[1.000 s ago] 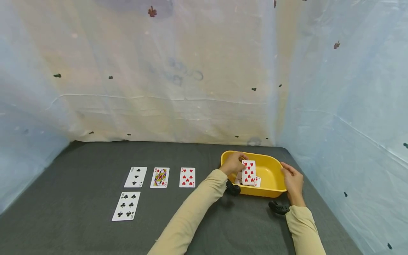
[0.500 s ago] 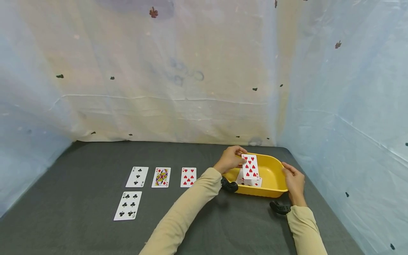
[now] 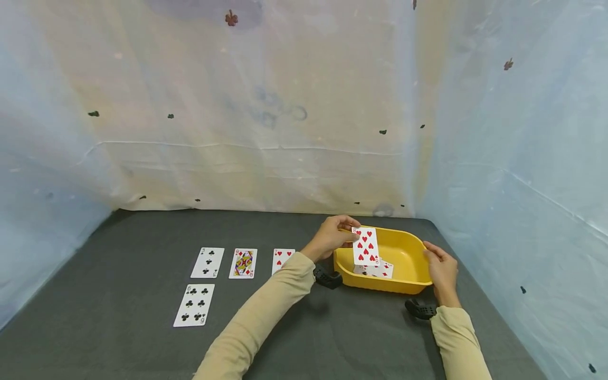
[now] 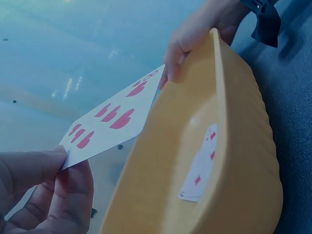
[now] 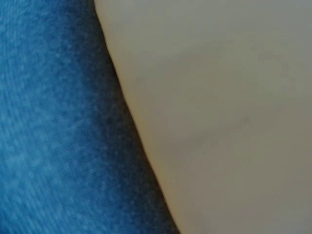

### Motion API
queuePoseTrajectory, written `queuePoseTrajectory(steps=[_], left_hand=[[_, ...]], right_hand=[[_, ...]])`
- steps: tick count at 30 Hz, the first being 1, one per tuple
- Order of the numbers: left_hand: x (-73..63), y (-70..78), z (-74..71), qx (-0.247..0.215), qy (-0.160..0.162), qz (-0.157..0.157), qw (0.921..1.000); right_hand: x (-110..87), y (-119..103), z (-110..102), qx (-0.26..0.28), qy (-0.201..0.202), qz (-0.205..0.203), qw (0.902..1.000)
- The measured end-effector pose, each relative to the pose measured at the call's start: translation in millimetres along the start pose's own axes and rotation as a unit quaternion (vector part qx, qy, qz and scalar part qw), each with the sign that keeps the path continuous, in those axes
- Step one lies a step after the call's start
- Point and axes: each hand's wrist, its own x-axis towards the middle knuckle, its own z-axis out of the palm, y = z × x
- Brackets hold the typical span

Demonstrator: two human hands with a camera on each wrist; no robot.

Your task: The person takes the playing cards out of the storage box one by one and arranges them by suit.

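Between thumb and fingers my left hand [image 3: 332,236] pinches an eight of hearts playing card [image 3: 365,247], face up over the left part of a yellow plastic tub [image 3: 385,284]. In the left wrist view the eight of hearts [image 4: 112,114] tilts beside the tub wall, and the thumb of my left hand [image 4: 51,187] lies on its corner. My right hand [image 3: 443,272] grips the tub's right end at the rim. Inside the tub lie loose cards [image 3: 382,271], one showing red diamonds. Only a pale tub wall [image 5: 219,122] and cloth appear in the right wrist view.
On the dark cloth-covered table [image 3: 119,306] at left lie a three of clubs [image 3: 207,263], a queen of diamonds [image 3: 243,263] and a seven of hearts [image 3: 282,257], partly behind my left sleeve. A six of clubs [image 3: 194,305] lies nearer. Plastic sheeting [image 3: 266,174] stands behind.
My left hand has lifted the eight of hearts higher in the tub, then shifted left with it, uncovering more of the cards underneath. My right hand keeps its place at the rim.
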Motion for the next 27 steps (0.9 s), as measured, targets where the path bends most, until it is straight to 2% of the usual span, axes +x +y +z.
queuePoseTrajectory(steps=[5, 12, 23, 27], left_hand=[[-7.9, 5.7, -9.0, -0.014, 0.002, 0.006, 0.9999], [-17.8, 11.2, -23.0, -0.009, -0.001, 0.003, 1.0000], [-39.5, 10.7, -53.3, -0.008, 0.003, -0.003, 1.0000], [-50.2, 8.9, -61.2, 0.002, -0.007, -0.002, 1.0000]], right_hand=[[0.4, 0.1, 0.5, -0.004, -0.002, -0.001, 1.0000], [2.1, 2.3, 0.6, -0.007, -0.004, -0.008, 0.9999], [2.7, 4.2, 1.3, -0.001, -0.008, -0.016, 0.9998], [3.7, 3.3, 0.9, 0.000, -0.001, -0.009, 1.0000]])
